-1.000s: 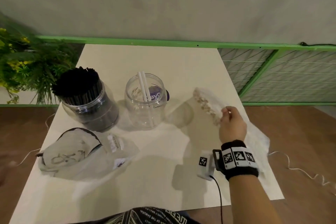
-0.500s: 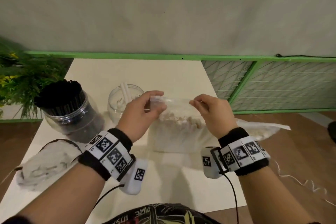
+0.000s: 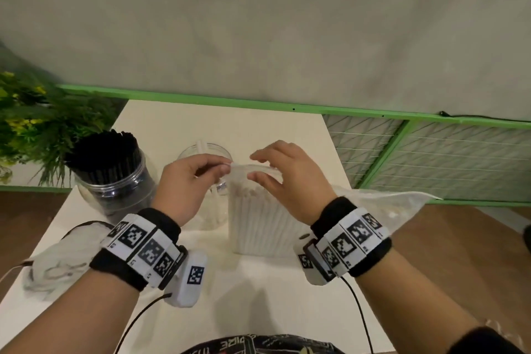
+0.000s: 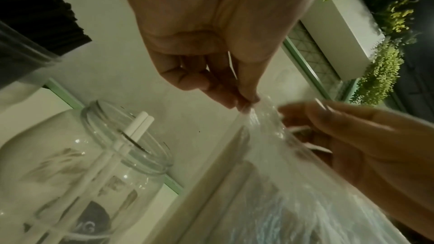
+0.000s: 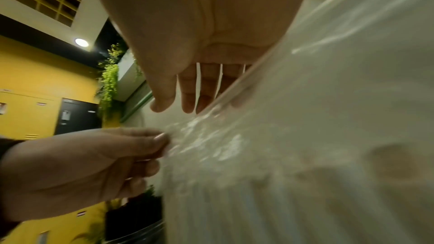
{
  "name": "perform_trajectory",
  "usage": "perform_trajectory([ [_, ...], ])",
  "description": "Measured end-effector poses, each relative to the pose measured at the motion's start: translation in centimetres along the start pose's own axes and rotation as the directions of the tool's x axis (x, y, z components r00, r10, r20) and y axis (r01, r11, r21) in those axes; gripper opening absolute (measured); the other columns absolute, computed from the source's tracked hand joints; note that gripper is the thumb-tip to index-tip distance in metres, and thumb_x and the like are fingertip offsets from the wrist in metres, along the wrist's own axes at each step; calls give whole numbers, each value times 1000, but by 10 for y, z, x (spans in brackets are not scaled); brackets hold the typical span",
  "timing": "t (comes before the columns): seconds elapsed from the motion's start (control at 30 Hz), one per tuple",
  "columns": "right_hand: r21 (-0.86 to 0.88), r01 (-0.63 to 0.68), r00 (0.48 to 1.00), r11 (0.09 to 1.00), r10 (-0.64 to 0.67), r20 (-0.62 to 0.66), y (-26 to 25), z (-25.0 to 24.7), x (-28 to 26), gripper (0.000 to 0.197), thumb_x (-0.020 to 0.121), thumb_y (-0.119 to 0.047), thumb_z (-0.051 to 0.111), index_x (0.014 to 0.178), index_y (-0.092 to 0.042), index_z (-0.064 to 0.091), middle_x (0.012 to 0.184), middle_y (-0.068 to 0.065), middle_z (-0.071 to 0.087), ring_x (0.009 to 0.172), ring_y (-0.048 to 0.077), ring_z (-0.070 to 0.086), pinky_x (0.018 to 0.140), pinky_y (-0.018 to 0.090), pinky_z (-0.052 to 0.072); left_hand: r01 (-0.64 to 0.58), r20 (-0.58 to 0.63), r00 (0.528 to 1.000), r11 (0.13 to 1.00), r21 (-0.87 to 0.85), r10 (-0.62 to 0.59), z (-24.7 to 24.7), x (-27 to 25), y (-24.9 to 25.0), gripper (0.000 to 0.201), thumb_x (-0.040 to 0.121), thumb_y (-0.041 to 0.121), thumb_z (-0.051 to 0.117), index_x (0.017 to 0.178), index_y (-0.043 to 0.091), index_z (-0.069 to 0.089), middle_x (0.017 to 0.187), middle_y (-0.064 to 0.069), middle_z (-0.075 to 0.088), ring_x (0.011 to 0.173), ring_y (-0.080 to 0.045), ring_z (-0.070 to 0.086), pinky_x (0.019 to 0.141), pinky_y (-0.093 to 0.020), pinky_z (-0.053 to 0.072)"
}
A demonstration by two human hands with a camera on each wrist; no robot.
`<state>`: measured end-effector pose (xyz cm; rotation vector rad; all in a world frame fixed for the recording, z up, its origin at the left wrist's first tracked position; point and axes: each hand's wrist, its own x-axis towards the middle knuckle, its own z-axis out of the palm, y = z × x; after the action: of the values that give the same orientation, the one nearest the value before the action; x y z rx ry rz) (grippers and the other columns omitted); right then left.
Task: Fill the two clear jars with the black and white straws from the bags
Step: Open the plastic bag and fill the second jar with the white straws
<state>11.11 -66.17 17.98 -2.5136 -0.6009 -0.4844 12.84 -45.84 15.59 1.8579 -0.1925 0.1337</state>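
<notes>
I can't make out the bag mouth clearly: the plastic blurs in both wrist views, and my right palm hides part of the top edge. My left hand pinches the bag's top left corner between thumb and fingertips. My right hand hovers at the top edge with fingers spread and loose; I cannot tell whether they touch the plastic. The bag of white straws stands upright on the counter, just right of the near-empty jar, which is mostly hidden behind my left hand. The jar of black straws stands at the counter's left edge.
</notes>
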Motion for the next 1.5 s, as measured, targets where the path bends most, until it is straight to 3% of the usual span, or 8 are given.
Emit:
perform_trajectory([
  [0.2,99,55,998,994,-52,-34,-19,29,29,14,88,-19,60,93,-13,73,86,2,67,80,23,59,70,40,51,-37,-6,999,998,59,37,-3,0,6,18,83,16,70,75,32,69,79,19,69,72,6,60,67,-3,43],
  [0.43,-216,166,984,962,-175,-22,-8,43,29,19,71,0,77,84,-10,67,79,6,59,68,27,54,61,33,46,-109,-43,992,971,213,121,3,1,1,15,87,13,64,80,26,66,85,12,67,82,0,58,66,-3,38],
  [0.6,-331,36,997,943,-55,-50,18,12,16,9,81,-9,72,82,-15,66,80,1,60,71,23,52,65,35,45,-115,-49,990,964,239,131,-1,11,-3,9,89,13,61,82,18,63,82,12,64,74,4,56,65,-5,38],
  [0.73,-417,-146,988,897,110,-109,51,-21,-11,3,89,-19,63,88,-17,66,85,-1,61,79,24,54,72,41,47,-77,-70,993,969,233,96,-14,19,-12,7,91,18,60,85,21,63,83,12,64,78,-11,59,72,-23,44],
  [0.97,-492,-359,931,793,272,-242,97,-50,-50,12,84,-11,63,95,-15,66,99,5,62,95,31,53,82,46,44,-24,-95,994,973,231,48,-22,22,-10,18,91,18,59,78,31,58,78,10,62,70,-7,55,66,-17,40],
  [1.3,9,-493,792,870,453,-408,125,-62,-72,23,92,7,46,97,2,67,86,12,62,76,29,61,66,10,42,75,-122,991,977,200,-51,-32,18,-9,10,91,23,60,82,28,61,79,2,66,73,-8,57,82,-34,47],
  [1.4,57,-427,789,902,403,-464,123,-58,-74,23,89,9,46,94,2,67,80,7,59,73,31,62,68,35,52,83,-171,984,962,261,-39,-32,17,-4,11,91,21,58,84,28,59,96,-1,64,85,-12,58,83,-30,44],
  [1.5,63,-375,794,925,355,-494,118,-58,-82,25,90,9,45,98,0,66,82,6,60,75,27,61,73,43,54,-155,-207,937,864,479,283,-1,12,22,30,84,17,63,112,24,54,125,-4,51,120,-21,44,102,-30,30],
])
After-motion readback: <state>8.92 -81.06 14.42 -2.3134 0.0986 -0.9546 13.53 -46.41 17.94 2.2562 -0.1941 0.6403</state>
